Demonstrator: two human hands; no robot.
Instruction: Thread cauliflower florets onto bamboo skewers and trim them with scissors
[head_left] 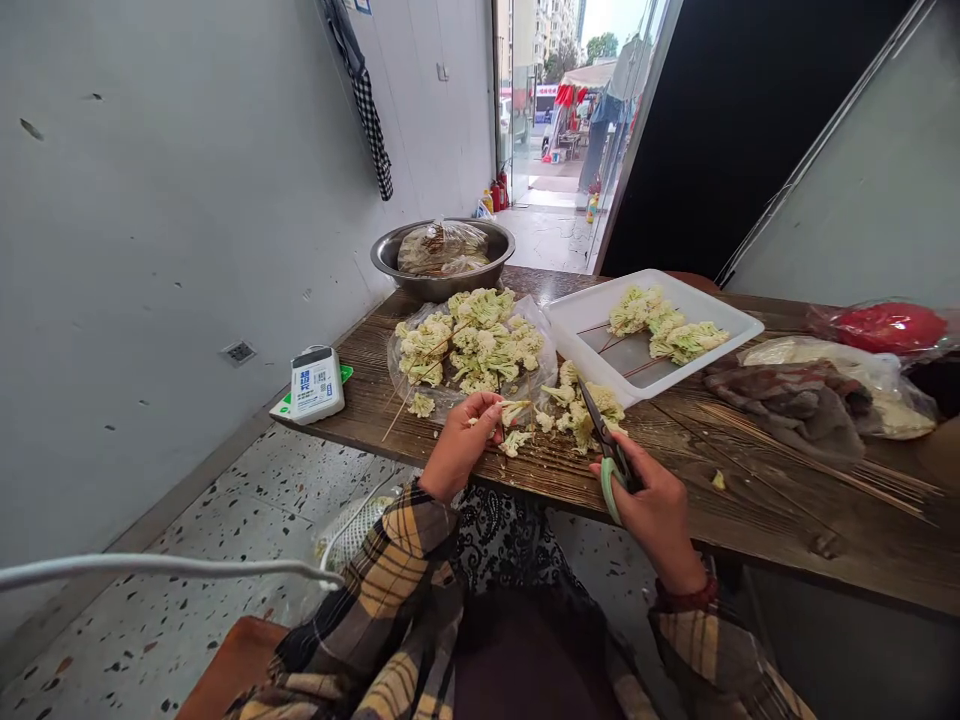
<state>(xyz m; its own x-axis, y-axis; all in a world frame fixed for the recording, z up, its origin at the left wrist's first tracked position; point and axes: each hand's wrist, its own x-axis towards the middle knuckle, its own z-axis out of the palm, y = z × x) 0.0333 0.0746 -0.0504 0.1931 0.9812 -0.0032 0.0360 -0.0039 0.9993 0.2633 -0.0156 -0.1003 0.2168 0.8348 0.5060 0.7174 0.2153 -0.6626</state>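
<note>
My left hand (459, 442) pinches a small cauliflower floret (513, 411) over the near edge of the table. My right hand (654, 502) is wrapped round scissors (616, 475) with pale green handles; their dark blades point up and away, over a loose cauliflower pile (592, 412). A bigger cauliflower heap (484, 340) rests on a clear plastic bag beyond my left hand, with thin sticks among it. In a white tray (731, 338) to the right lie skewered cauliflower pieces (660, 322).
A metal basin (382, 262) with bagged contents stands at the back. At the left corner sits a white payment device (316, 385). A grey-brown cloth (802, 405), bamboo skewers (847, 465) and plastic bags with a red item (892, 325) lie right. A white cable (187, 568) crosses lower left.
</note>
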